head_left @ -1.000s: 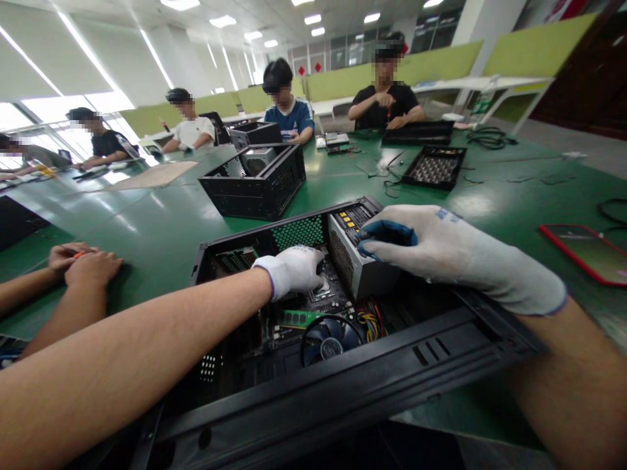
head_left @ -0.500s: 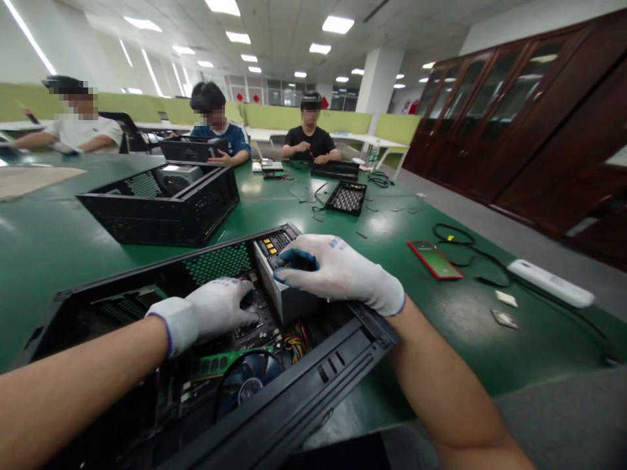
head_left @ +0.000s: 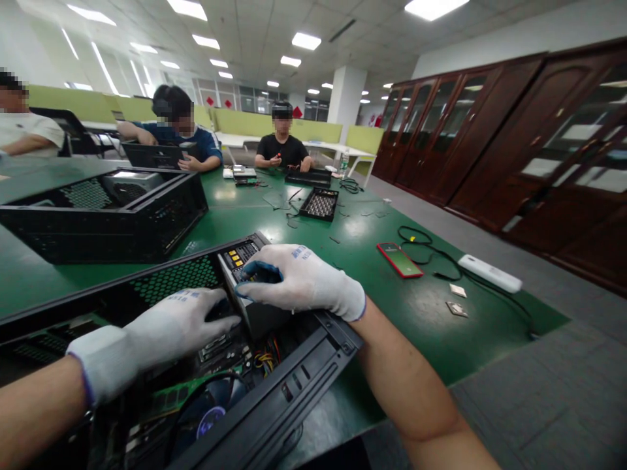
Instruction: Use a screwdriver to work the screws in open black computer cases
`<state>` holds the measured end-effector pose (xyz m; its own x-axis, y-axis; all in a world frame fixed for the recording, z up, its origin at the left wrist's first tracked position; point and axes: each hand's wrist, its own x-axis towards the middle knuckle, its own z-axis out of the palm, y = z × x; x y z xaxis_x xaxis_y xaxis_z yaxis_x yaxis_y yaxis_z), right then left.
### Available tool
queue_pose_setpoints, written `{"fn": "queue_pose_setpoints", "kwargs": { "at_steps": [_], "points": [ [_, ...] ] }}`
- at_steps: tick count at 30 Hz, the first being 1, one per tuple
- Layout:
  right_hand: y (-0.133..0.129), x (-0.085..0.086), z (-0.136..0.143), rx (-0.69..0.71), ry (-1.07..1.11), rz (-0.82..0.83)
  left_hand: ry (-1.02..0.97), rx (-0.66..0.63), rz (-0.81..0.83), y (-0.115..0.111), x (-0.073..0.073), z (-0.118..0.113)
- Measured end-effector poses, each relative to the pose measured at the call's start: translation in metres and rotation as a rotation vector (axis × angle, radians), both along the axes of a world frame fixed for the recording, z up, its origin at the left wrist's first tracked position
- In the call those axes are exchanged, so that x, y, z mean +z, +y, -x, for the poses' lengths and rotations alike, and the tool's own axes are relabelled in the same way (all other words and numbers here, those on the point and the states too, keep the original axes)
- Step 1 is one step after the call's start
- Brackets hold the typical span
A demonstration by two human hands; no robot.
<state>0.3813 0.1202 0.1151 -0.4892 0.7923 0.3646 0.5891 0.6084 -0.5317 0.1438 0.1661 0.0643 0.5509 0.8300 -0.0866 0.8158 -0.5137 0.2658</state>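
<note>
An open black computer case point(head_left: 298, 385) lies before me, with a boxy power supply unit point(head_left: 264, 320) in its far right corner. My right hand point(head_left: 294, 277), in a white glove with blue on the finger side, is curled over the top of the power supply unit, thumb and fingers against it. Just left of that unit, my gloved left hand point(head_left: 189, 320) reaches over the motherboard point(head_left: 215, 349), thumb and forefinger apart; its other fingertips are hidden. Nearer me are a green memory stick point(head_left: 174, 395), a round fan point(head_left: 210, 418) and coloured wires point(head_left: 267, 359).
Another black case point(head_left: 98, 228) stands at left on the green table point(head_left: 343, 352). To the right lie a red-edged phone point(head_left: 399, 260), a white power strip point(head_left: 490, 273) and small square parts. A black tray point(head_left: 319, 203) lies farther off. Several people sit across the table.
The view has swung right, so everything appears farther left. My left hand sits a little closer to the power supply unit; the right hand stays on it.
</note>
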Motion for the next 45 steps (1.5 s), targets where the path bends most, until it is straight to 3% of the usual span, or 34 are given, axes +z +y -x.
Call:
{"fn": "queue_pose_setpoints", "kwargs": {
  "at_steps": [3,9,20,25,31,41,45],
  "points": [
    [0.0,0.0,0.0,-0.001,-0.021,0.007,0.007,-0.067,0.029,0.002,0.0,0.002],
    [0.0,0.001,0.0,-0.002,-0.009,0.011,-0.073,-0.077,-0.052,0.007,0.003,0.004],
    [0.0,0.002,-0.001,0.031,0.023,0.032,-0.284,0.007,-0.167,-0.019,0.042,-0.005],
    [-0.001,0.006,-0.003,0.079,0.045,0.071,-0.389,-0.052,-0.107,-0.021,0.042,0.0],
    [-0.005,0.009,-0.003,0.117,0.057,0.055,-0.372,-0.052,-0.066,-0.021,0.041,0.001],
    [-0.022,0.022,0.002,0.058,0.011,0.046,-0.396,-0.024,-0.138,-0.029,0.053,-0.002],
    [-0.022,0.026,-0.002,0.094,-0.065,-0.051,-0.366,0.087,-0.258,-0.025,0.058,0.005]
  ]
}}
